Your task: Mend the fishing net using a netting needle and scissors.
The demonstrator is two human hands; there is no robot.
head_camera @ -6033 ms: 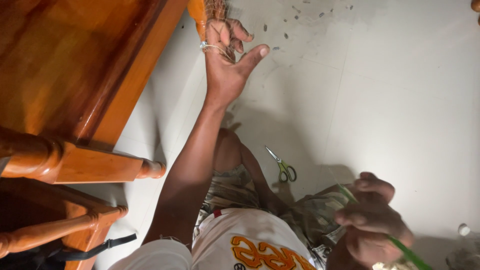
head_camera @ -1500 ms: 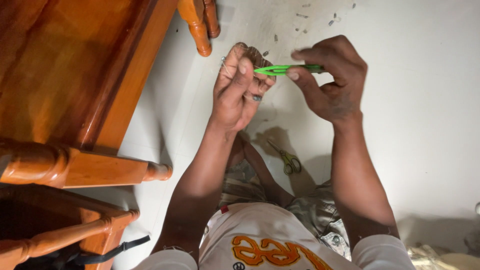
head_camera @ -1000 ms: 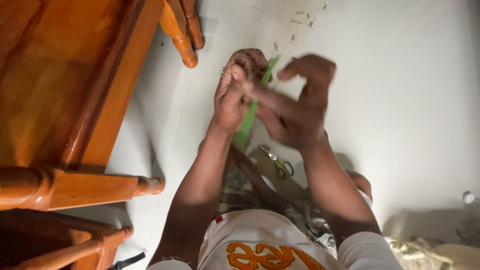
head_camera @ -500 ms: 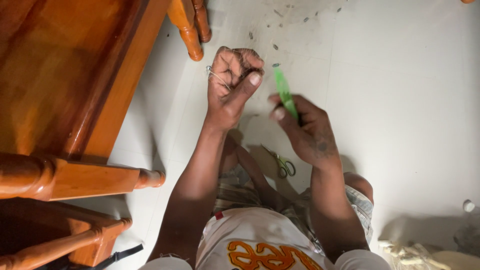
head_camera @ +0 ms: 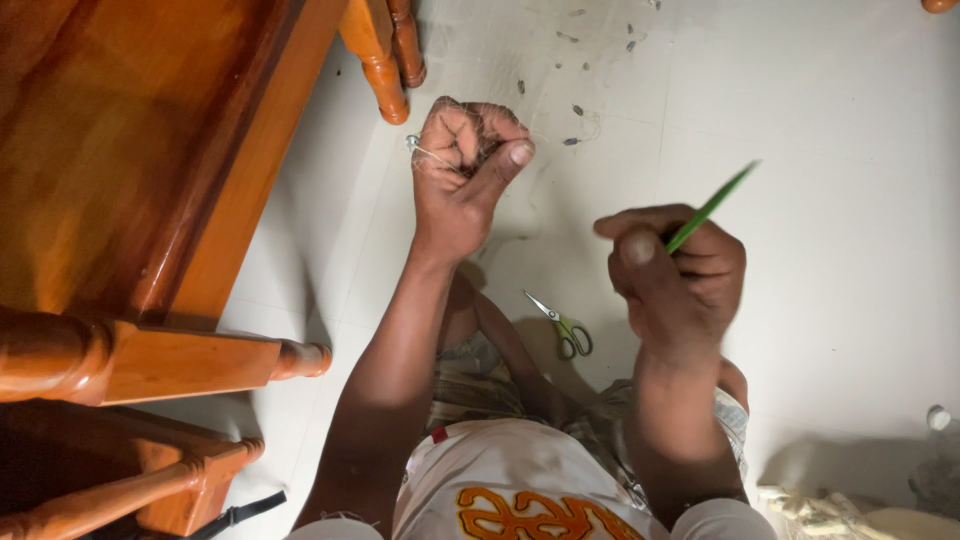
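Head view, left to right: left hand (head_camera: pixel 462 175) fisted tight around thin thread and dark netting, right hand (head_camera: pixel 680 275) apart, fingers curled shut on a green needle (head_camera: pixel 712 206) slanting up and rightward, away from the fist

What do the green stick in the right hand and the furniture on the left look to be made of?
Green stick: probably plastic, judging by its bright, even colour and thin straight shape, though that is uncertain. Furniture: wood with a glossy varnish, showing grain, reddish-brown tone and turned legs.
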